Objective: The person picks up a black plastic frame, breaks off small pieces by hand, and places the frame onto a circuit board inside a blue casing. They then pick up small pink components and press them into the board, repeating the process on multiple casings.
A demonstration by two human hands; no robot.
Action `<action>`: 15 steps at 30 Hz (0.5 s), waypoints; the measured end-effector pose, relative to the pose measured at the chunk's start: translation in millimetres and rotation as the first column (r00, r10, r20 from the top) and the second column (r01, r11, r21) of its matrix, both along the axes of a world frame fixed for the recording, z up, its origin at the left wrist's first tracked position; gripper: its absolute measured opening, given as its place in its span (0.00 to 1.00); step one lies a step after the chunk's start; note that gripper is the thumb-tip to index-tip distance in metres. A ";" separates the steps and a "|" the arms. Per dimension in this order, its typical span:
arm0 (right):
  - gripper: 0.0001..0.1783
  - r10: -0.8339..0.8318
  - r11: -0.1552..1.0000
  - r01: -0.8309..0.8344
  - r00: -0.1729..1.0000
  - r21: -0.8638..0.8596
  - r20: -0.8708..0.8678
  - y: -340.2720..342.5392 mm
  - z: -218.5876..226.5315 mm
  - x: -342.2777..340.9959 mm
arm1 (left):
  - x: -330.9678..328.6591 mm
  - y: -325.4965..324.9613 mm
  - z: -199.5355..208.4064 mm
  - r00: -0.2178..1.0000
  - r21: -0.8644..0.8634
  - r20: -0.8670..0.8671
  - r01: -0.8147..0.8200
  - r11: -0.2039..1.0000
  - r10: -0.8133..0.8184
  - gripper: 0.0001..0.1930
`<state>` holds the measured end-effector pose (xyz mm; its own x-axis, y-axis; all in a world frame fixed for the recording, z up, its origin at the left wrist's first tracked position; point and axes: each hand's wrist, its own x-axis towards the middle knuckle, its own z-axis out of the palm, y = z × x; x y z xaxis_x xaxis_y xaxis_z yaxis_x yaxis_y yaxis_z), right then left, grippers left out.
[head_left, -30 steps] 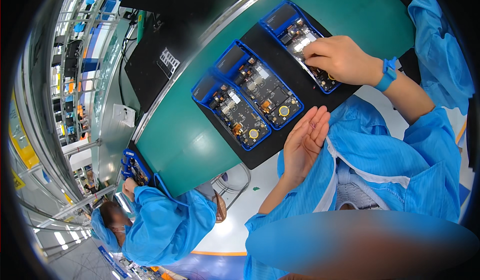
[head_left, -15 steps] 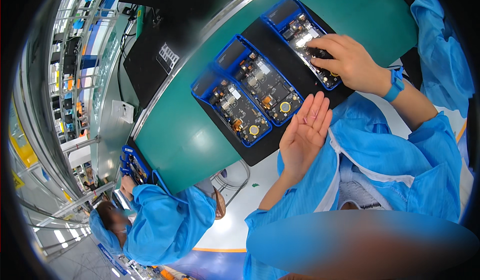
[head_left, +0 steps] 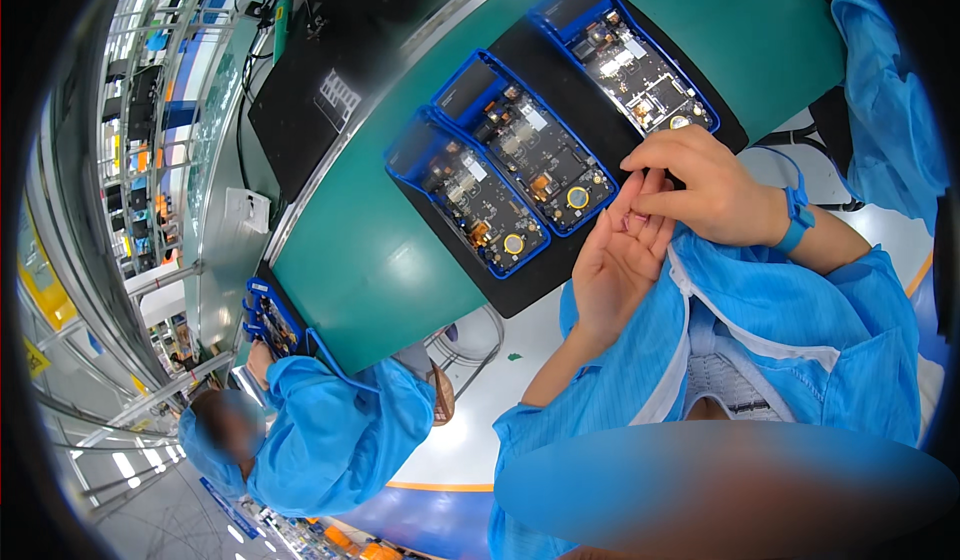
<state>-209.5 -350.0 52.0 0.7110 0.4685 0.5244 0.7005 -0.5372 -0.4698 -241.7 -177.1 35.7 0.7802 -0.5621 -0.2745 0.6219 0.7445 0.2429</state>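
Observation:
My left hand [head_left: 622, 270] is held palm up with its fingers stretched out. Small pink pieces [head_left: 633, 221], too tiny to identify, lie on its fingers. Over those fingers reaches my right hand [head_left: 705, 190], a blue band on its wrist. Its thumb and index finger are curved and apart, the thumb beside the pink pieces; the other fingers are partly hidden. Just beyond my hands stand a left blue housing [head_left: 470, 197], a middle blue housing [head_left: 530, 150] and a right blue housing [head_left: 640, 65], each with a black circuit board exposed.
The housings rest on black mats [head_left: 505, 295] atop a green table [head_left: 375, 295]. At lower left, a co-worker in blue [head_left: 330, 435] handles another blue housing [head_left: 275, 320]. A blue sleeve [head_left: 885, 90] shows at upper right. A dark panel [head_left: 300, 130] stands beyond the table edge.
My right hand has left the right housing's board and come down to my left fingers. The left hand stays palm up. The housings have shifted slightly in view.

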 end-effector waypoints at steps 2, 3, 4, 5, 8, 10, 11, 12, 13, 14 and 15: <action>0.08 -0.027 1.000 0.027 0.999 -0.002 -0.042 -2.2 -0.3 -0.7 | -1.2 -1.8 0.4 0.998 0.083 0.052 0.024 0.996 -0.028 0.28; 0.07 0.049 0.999 -0.049 0.998 0.001 -0.041 -4.2 0.1 -0.3 | -1.7 -1.7 -0.9 0.998 0.078 0.055 0.024 0.997 -0.029 0.28; 0.06 0.125 0.992 -0.125 0.991 0.003 -0.040 -6.3 0.5 0.0 | -2.3 -0.9 -3.5 0.998 0.058 0.051 0.035 0.998 -0.038 0.26; 0.06 0.124 0.992 -0.124 0.992 -0.004 -0.038 -7.7 0.0 -0.3 | -2.9 -0.5 -4.9 0.998 0.039 0.046 0.046 0.998 -0.047 0.25; 0.04 0.127 0.992 -0.125 0.989 0.027 -0.075 -16.3 -3.0 2.0 | -5.0 -0.3 -5.2 0.997 0.190 -0.050 0.062 0.980 -0.054 0.25; 0.04 -0.070 0.996 0.071 0.997 0.053 -0.013 -32.1 -3.9 17.5 | -4.2 -0.6 -0.9 0.998 0.185 -0.043 0.052 0.981 -0.045 0.25; 0.04 -0.076 0.996 0.076 0.997 0.045 -0.011 -37.3 -4.0 24.5 | -4.2 -1.7 1.1 0.998 0.180 -0.039 0.051 0.982 -0.045 0.24; 0.04 -0.117 0.993 0.117 0.993 0.004 0.011 -41.4 -6.4 33.9 | -3.5 -2.3 0.0 0.998 0.179 -0.039 0.052 0.982 -0.046 0.24; 0.04 -0.158 0.987 0.159 0.987 -0.036 0.034 -43.5 -7.5 39.3 | -3.1 -2.4 -1.9 0.997 0.170 -0.049 0.060 0.984 -0.052 0.24; 0.04 -0.159 0.987 0.160 0.987 -0.036 0.034 -43.7 -7.2 41.4 | -2.4 -2.7 -3.4 0.997 0.162 -0.059 0.067 0.985 -0.058 0.24; 0.05 -0.126 0.987 0.131 0.990 -0.097 0.060 -42.2 -5.9 42.9 | -2.9 -1.9 -3.6 0.997 0.161 -0.059 0.063 0.985 -0.054 0.24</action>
